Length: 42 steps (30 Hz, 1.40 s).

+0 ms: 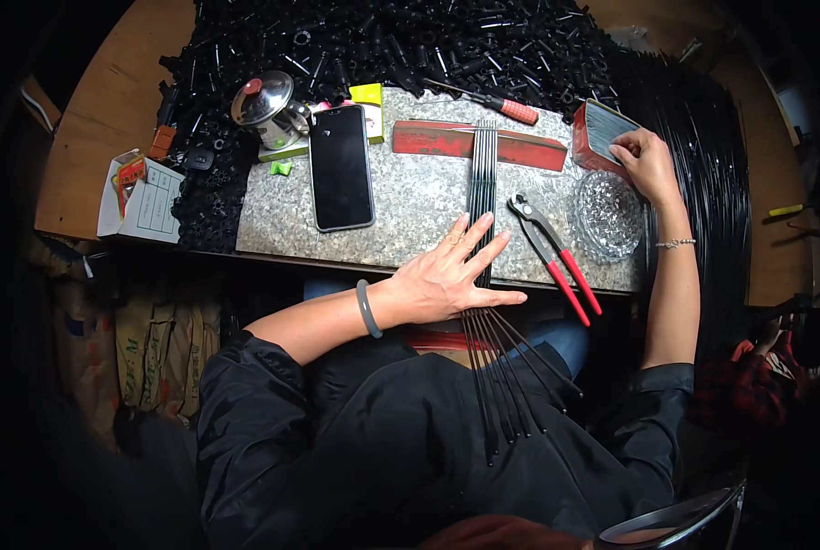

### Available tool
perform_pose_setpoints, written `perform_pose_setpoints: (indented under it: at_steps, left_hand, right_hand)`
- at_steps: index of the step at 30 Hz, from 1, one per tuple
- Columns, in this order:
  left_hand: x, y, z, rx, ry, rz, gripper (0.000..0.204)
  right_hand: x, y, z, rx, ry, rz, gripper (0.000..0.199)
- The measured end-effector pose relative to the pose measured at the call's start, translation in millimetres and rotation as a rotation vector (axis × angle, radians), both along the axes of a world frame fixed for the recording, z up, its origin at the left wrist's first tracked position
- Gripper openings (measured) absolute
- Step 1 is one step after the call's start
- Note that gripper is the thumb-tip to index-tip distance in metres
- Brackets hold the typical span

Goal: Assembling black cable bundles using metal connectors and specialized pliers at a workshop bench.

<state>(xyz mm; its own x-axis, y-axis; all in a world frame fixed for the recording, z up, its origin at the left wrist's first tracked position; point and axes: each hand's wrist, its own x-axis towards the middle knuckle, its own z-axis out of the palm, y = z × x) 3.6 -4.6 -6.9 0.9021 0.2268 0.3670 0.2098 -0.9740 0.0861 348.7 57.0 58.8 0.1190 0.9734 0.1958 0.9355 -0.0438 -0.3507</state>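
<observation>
Rods lie aligned across the table's near edge under the unclenched left hand; the right hand (grip unclear) meets a not-yet-emptied box.

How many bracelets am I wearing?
2: a grey bangle at the wrist of your left hand, spread over black rods; a silver chain at the wrist of your right hand, at the red box.

Brown wooden table, grey speckled slab on its near side. Tabletop is lit, room around it falls into dark. Tan sacks below the table, left.
</observation>
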Motion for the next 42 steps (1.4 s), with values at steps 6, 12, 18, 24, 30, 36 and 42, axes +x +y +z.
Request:
perform_pose_setpoints:
  at_steps: [6,12,18,24,30,36,42]
  left_hand:
    - [1,-1,2,-0.041,0.008,0.000,0.056]
    - [2,-2,3,-0.033,-0.019,0.011,0.060]
    - [0,-2,2,-0.030,-0.025,0.030,0.057]
    - [3,-1,0,-0.039,-0.043,0.020,0.056]
    - [2,-1,4,0.015,-0.023,0.033,0.055]
    - [2,0,4,0.026,-0.021,0.031,0.053]
    - [3,-1,4,0.005,-0.022,0.032,0.051]
  right_hand:
    - [11,1,-8,0.179,-0.180,0.118,0.011]
    - [-8,6,1,0.300,0.060,0.077,0.010]
    - [-84,30,-10,0.051,0.180,0.279,0.014]
    - [-90,52,-37,-0.174,0.382,0.247,0.018]
    - [-93,54,-40,-0.198,0.421,0.262,0.019]
    - [-96,56,-41,-0.201,0.395,0.267,0.018]
    - [-99,63,-43,-0.233,0.432,0.289,0.021]
